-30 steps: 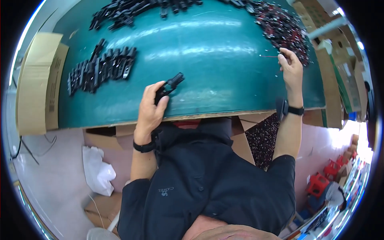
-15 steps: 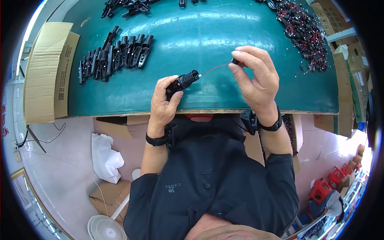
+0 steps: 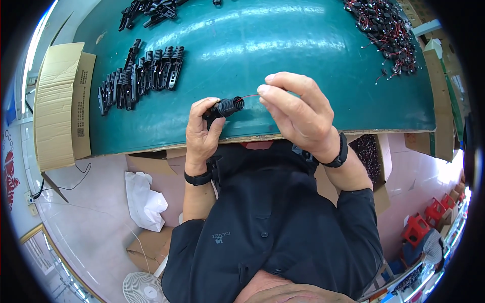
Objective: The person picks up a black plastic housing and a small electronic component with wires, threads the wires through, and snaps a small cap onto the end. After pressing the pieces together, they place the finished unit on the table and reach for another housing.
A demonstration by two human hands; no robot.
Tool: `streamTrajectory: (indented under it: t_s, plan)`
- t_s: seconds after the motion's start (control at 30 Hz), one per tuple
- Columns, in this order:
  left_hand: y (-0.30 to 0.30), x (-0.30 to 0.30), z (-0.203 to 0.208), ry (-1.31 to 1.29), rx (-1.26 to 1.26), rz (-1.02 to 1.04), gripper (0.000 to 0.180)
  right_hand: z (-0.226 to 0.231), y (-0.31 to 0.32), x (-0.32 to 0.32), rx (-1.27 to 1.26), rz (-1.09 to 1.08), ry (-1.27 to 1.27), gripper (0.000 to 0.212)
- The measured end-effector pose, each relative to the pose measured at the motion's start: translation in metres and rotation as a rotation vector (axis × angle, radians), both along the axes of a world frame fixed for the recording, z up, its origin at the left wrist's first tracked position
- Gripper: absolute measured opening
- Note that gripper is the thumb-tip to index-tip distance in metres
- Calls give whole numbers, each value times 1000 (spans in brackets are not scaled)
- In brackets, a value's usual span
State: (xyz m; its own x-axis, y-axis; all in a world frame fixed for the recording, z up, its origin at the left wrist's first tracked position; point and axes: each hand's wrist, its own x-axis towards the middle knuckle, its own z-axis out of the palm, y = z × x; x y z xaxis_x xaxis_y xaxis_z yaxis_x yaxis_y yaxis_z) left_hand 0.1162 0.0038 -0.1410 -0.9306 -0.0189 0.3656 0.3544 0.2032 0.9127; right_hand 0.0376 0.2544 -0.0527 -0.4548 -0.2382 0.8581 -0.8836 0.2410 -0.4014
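Green covers the table (image 3: pixel 364 103) in front of you, and against this shiny top dark things are easy to see. Close to the near edge, your left hand (image 3: pixel 201 135) holds a black plastic housing (image 3: pixel 228 106); thumb and fingers are curled around its body, and its ribbed open end is left free and points to the right, perhaps so that your other hand can reach the opening. Your right hand (image 3: pixel 302 110) is just to the right of it, with thumb and forefinger narrow together at a thin red wire (image 3: pixel 251 96). This wire runs from these fingertips to the ribbed end; whether something more is hidden between the fingers, I cannot tell. On the left, similar black housings (image 3: pixel 142 76) lie side by side in a row, ribbed ends toward the far side, probably for easy taking. At the far right is a loose heap of small black pieces with red wires (image 3: pixel 388 39), which seems placed on the side of your right hand for a short reach. About writing: the cardboard box (image 3: pixel 58 103) at the left carries dark printed characters and a square code (image 3: pixel 81 132), too small to read with certainty, and your dark shirt (image 3: pixel 298 232) has a small pale emblem (image 3: pixel 219 239) with a short line of letters on the chest.
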Motion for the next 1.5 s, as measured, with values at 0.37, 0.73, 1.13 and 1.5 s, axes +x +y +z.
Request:
streamTrajectory:
  t_s: [0.37,0.73,1.13,1.5]
  plan:
    - [0,-2,-2,-9,105,-27,46,-10,1,9,-36,105,32,39]
    - [-2,-3,-2,11,75,-46,45,-14,-4,11,-39,90,57,31]
    - [-1,-3,-1,0,66,-45,48,-21,-11,11,-30,105,24,32]
    - [1,-1,5,-61,-100,29,52,-29,-8,10,-82,125,-360,34]
